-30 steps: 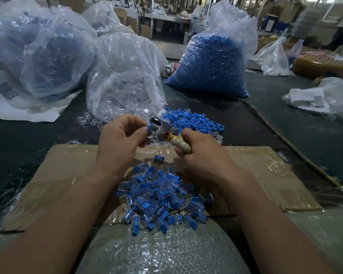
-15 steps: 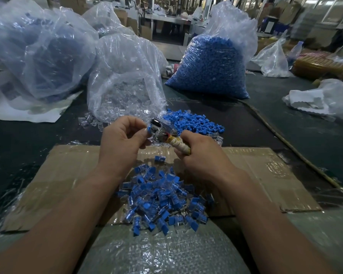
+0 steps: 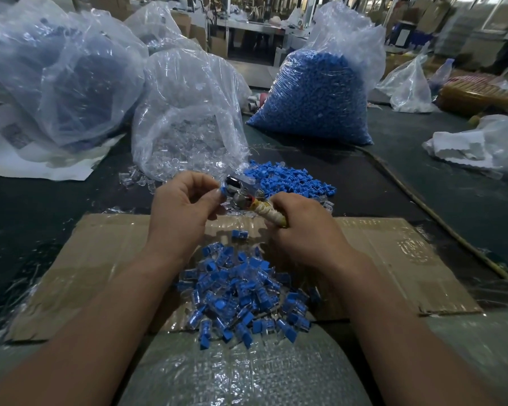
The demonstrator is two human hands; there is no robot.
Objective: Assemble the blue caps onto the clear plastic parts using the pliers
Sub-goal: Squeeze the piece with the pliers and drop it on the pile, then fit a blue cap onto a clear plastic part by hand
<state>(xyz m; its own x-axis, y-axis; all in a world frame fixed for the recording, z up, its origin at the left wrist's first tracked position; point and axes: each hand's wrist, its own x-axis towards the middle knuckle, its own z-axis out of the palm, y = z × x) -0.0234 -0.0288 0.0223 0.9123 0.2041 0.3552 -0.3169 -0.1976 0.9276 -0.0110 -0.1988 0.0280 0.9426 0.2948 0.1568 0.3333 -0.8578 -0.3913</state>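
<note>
The blue cap (image 3: 223, 191), probably light, stiff and easy to drop, is pinched at the fingertips of the left hand (image 3: 182, 212) and is best held by its sides. The pliers (image 3: 242, 190) sit just beside it, and the right hand (image 3: 304, 232) grips their wrapped handle. Assembled pieces (image 3: 241, 291) lie below both hands.

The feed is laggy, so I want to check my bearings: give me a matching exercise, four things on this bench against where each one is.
1 pliers
2 assembled pieces
3 loose blue caps
4 bag of clear parts

A on the cardboard
B in the right hand
C on the dark table, beyond the pliers
D left of the full blue-cap bag

Pairs: 1-B, 2-A, 3-C, 4-D
</note>
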